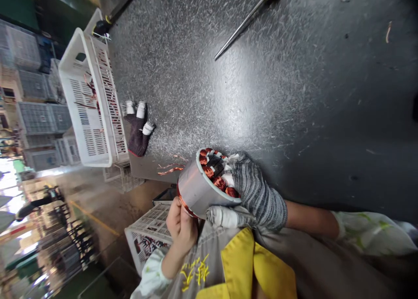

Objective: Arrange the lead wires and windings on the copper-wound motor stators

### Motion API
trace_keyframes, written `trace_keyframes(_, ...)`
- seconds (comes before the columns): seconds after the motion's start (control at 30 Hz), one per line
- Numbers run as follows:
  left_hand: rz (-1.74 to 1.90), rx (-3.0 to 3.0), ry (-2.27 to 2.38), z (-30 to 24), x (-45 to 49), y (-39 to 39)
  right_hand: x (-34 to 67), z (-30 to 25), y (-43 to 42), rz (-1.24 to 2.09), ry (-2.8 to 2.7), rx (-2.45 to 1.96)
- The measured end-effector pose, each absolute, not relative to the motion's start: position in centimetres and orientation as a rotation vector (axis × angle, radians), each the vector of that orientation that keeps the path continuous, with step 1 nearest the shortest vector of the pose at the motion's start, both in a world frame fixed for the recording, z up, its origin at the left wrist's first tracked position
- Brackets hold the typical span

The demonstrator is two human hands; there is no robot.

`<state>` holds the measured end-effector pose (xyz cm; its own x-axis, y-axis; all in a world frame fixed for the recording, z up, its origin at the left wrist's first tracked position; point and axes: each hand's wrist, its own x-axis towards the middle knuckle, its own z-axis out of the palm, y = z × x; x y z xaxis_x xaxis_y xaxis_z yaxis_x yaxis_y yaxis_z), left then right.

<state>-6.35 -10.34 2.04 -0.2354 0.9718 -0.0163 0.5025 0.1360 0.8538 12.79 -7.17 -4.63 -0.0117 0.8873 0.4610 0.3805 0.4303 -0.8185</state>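
A motor stator (pixel 200 188), a grey metal cylinder with copper windings inside, is held tilted at the table's near edge, close to the body. My right hand (pixel 257 194), in a grey knitted glove with white-wrapped fingertips, grips its pale rim, fingers inside the opening and thumb along the outer wall. Bare, my left hand (pixel 183 225) is closed against the other end, fingers pinched at the copper coil edge; exactly what they pinch is partly hidden. Loose copper wire ends (pixel 171 170) stick out from that far end.
On the dark, scratched table (pixel 183 72) lies a screwdriver (pixel 241 26) with a yellow handle. A dark glove (pixel 139 131) with white-wrapped fingers lies near a white plastic crate (pixel 86 129) holding copper-wire pieces. Another crate (pixel 132 242) stands below, beside my left arm.
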Motion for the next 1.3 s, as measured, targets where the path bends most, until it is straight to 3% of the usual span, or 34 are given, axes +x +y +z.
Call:
trace_keyframes(0.63, 0.961, 1.312, 1.805, 2.6, -7.6, -10.3, 12.0, -5.1, -7.8, 0.517, -1.533, -1.151)
trace_keyframes(0.87, 0.982, 1.545, 1.71, 2.7, -6.1, -9.4, 11.9, -4.9, -7.5, 0.601, -1.522, -1.123)
trace_keyframes(1.3, 0.862, 1.293, 1.773, 2.5, -9.6, -11.1, 13.4, -4.2, -7.1, 0.707, -1.58, -1.04)
